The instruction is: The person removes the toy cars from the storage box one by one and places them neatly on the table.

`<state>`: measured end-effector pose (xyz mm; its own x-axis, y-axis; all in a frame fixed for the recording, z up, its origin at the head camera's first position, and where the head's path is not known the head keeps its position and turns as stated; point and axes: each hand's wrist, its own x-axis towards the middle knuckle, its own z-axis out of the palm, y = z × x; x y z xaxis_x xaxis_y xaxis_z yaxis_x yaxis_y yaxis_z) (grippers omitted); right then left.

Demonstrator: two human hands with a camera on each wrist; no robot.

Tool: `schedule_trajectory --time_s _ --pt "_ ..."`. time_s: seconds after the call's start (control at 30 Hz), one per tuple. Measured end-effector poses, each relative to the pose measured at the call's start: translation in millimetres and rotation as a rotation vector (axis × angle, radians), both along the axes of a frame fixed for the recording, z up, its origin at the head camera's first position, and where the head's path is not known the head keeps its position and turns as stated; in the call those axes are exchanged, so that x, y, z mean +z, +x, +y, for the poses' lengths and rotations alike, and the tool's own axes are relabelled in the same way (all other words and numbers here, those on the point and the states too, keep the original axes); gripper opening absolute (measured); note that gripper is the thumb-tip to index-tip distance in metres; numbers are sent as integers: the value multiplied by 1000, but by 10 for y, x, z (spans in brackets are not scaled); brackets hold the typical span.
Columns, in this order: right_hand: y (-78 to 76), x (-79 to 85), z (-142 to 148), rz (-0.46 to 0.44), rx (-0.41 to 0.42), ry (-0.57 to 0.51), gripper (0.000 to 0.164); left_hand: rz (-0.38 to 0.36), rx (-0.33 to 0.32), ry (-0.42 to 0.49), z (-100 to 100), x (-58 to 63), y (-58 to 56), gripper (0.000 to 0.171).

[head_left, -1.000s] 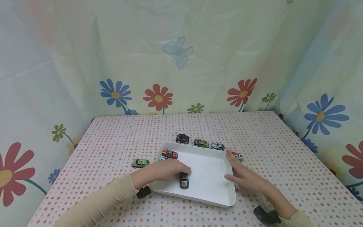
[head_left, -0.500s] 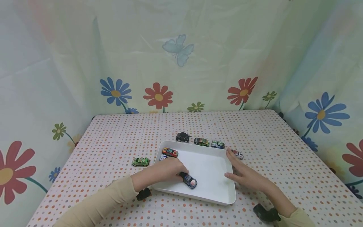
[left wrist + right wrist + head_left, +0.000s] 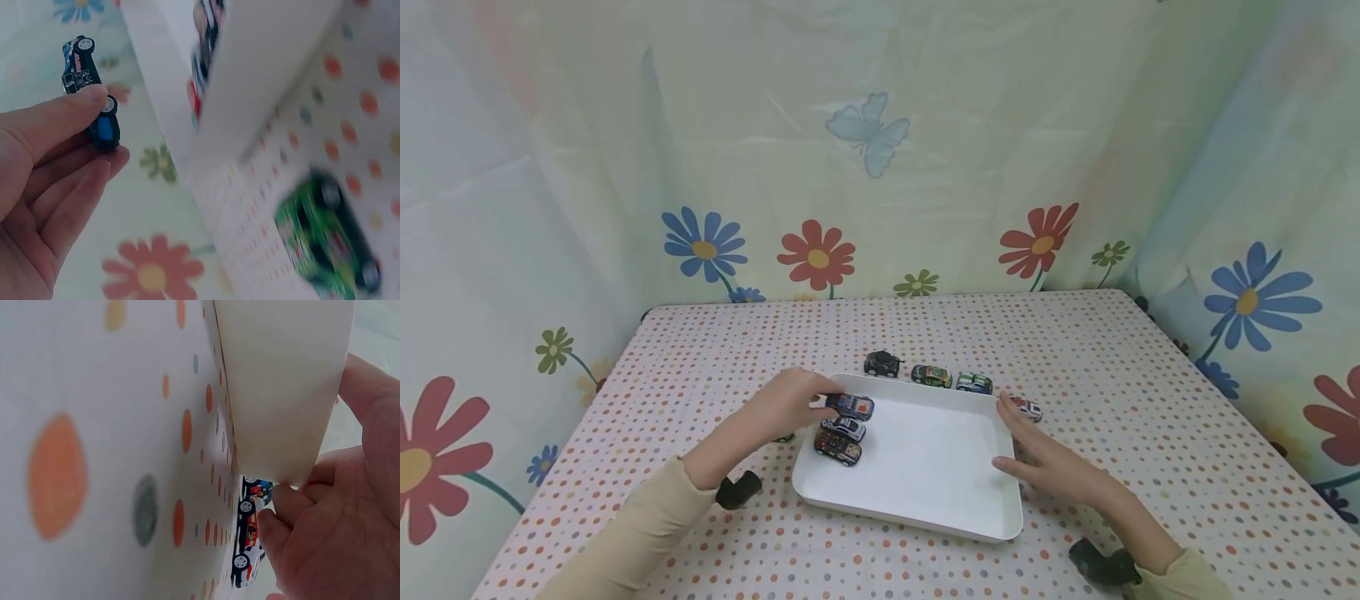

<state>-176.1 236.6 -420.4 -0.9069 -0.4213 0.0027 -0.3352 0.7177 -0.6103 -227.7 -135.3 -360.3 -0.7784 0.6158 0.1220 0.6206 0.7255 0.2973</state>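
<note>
My left hand pinches a dark blue toy car between thumb and fingers, above the back-left corner of a white tray. In the tray beneath it are a silver-white toy car and a black-and-red toy car, side by side. In the left wrist view a red bit of another car shows inside the tray; from the head it is hidden. My right hand rests at the tray's right wall, thumb at the rim and fingers extended along the outside.
Behind the tray stand a black toy car, a green-yellow one and a white-green one. A white-and-red car is by my right fingertips. A green car sits left of the tray on the dotted cloth.
My left hand has turned the dark blue car inside the tray, then lifted it toward the back-left corner, uncovering the black-and-red car. The right hand has stayed at the tray's wall.
</note>
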Motion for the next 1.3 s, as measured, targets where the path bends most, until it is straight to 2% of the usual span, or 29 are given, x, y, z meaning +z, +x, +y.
schedule_trajectory --time_s 0.13,0.23,0.3,0.6,0.8,1.0,1.3 --pt "-3 -7 -1 4 -1 1 88 -23 156 0 -338 -7 -141 32" --pt "-5 -13 0 3 -1 0 88 -34 218 -3 -534 -69 -231 32" --pt "-6 -19 0 2 -2 -1 88 -43 236 -9 -624 -118 -271 31" --pt "2 -24 -3 -6 -3 1 88 -58 247 -33 -792 -313 -349 27" --pt "11 -14 -1 1 -7 4 88 -90 263 -56 -816 -381 -398 28" --pt "12 -16 -7 -1 -10 20 88 -119 295 -68 -825 -422 -399 30" --pt "15 -14 3 9 -5 13 88 -103 315 -89 -829 -502 -379 31"
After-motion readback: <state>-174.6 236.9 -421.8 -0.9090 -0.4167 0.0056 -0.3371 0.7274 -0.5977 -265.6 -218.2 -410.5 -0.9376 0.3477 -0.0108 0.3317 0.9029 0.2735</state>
